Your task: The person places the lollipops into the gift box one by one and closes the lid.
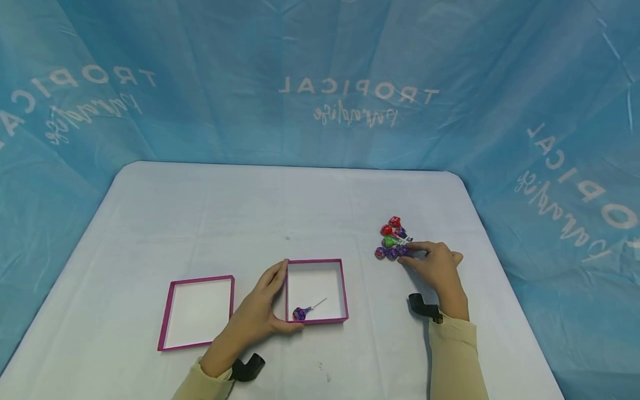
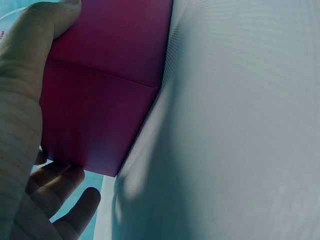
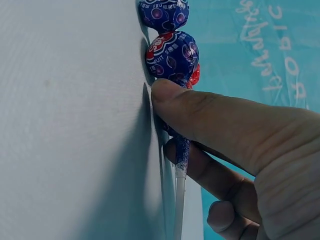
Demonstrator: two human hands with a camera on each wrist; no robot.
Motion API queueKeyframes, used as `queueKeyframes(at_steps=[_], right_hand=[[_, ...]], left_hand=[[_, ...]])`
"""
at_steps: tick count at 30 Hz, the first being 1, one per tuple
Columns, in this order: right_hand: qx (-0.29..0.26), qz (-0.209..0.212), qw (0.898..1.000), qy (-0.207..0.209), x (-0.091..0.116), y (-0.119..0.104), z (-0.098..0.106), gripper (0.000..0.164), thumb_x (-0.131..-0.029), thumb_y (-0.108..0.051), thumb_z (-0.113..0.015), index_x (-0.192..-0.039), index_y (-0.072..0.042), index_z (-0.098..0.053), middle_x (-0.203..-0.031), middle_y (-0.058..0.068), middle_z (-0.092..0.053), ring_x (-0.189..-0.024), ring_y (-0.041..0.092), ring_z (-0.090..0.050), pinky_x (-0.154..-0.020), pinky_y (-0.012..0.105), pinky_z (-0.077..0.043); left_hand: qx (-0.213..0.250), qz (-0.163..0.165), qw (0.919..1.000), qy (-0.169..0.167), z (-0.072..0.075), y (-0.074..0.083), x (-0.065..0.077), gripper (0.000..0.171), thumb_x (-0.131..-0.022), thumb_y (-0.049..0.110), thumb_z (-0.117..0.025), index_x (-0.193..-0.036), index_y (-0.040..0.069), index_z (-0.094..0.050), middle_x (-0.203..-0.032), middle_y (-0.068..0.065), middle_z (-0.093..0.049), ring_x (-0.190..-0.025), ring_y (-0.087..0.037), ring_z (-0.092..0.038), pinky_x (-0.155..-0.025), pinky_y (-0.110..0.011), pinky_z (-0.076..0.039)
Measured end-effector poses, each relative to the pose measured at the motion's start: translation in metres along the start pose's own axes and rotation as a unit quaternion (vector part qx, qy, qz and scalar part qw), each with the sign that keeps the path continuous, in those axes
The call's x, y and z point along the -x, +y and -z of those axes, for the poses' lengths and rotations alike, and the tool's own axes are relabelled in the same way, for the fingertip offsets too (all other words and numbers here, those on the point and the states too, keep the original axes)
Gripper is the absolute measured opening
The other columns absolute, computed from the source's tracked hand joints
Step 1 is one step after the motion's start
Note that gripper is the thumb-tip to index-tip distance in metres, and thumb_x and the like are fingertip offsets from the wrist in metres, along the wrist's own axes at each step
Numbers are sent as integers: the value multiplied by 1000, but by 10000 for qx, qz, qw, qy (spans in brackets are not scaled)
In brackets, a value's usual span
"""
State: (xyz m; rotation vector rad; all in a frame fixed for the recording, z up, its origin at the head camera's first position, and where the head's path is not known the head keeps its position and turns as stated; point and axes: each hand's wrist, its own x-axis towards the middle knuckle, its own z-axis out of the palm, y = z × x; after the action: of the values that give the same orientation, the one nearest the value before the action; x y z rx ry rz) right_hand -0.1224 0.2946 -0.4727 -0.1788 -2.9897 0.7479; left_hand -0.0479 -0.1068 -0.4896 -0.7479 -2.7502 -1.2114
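My left hand [image 1: 257,311] grips a square magenta-rimmed box [image 1: 316,260] by its left side, thumb along the front wall and fingers at the far left corner. In the left wrist view the thumb lies on the magenta outer wall [image 2: 100,110]. Inside the box is one purple-wrapped lollipop [image 1: 299,314], its white stick pointing up and right. My right hand [image 1: 437,269] pinches a purple lollipop [image 3: 182,152] between thumb and finger, at the right edge of a small lollipop pile. The thumb hides part of it.
The pile holds several lollipops: red [image 1: 386,230], green [image 1: 389,241] and purple [image 1: 380,253]. A second magenta-rimmed square tray or lid [image 1: 167,316] lies left of the box, partly behind my left hand. White cloth [image 1: 240,211] covers the table; blue printed curtains [image 1: 225,83] surround it.
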Motion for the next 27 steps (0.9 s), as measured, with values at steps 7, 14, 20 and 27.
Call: queueKeyframes(at_steps=[7, 14, 20, 27], right_hand=[[-46, -28, 10000, -2, 0, 0, 1, 40, -73, -37, -82, -104, -13, -75, -84, 8, -66, -84, 26, -50, -75, 51, -19], [-22, 62, 9999, 114, 0, 3, 1, 36, -73, -37, -82, -100, -14, -76, -82, 6, -67, -80, 25, -50, -74, 51, -18], [-6, 4, 9999, 113, 2, 1, 5, 37, -74, -40, -81, -100, -14, -77, -77, 5, -65, -79, 24, -48, -73, 50, -18], [-164, 253, 9990, 318, 4, -7, 8, 33, -76, -35, -80, -100, -12, -77, -83, 7, -67, -84, 25, -49, -75, 53, -16]], left_hand=[[-25, -31, 10000, 28, 0, 0, -1, 130, -54, 51, -89, -154, 16, -14, -153, -1, -24, -135, -22, -35, -100, -42, -44], [9, -7, 10000, 14, 0, 0, 0, 129, -54, 50, -89, -153, 10, -18, -153, -1, -24, -136, -23, -34, -100, -42, -44], [-22, 96, 9999, -28, 0, 0, 1, 130, -54, 53, -88, -154, 17, -13, -154, 1, -23, -136, -21, -33, -101, -42, -43], [52, 129, 9999, -67, 1, 0, 1, 131, -54, 52, -89, -154, 23, -9, -154, 2, -22, -136, -20, -32, -102, -41, -43]])
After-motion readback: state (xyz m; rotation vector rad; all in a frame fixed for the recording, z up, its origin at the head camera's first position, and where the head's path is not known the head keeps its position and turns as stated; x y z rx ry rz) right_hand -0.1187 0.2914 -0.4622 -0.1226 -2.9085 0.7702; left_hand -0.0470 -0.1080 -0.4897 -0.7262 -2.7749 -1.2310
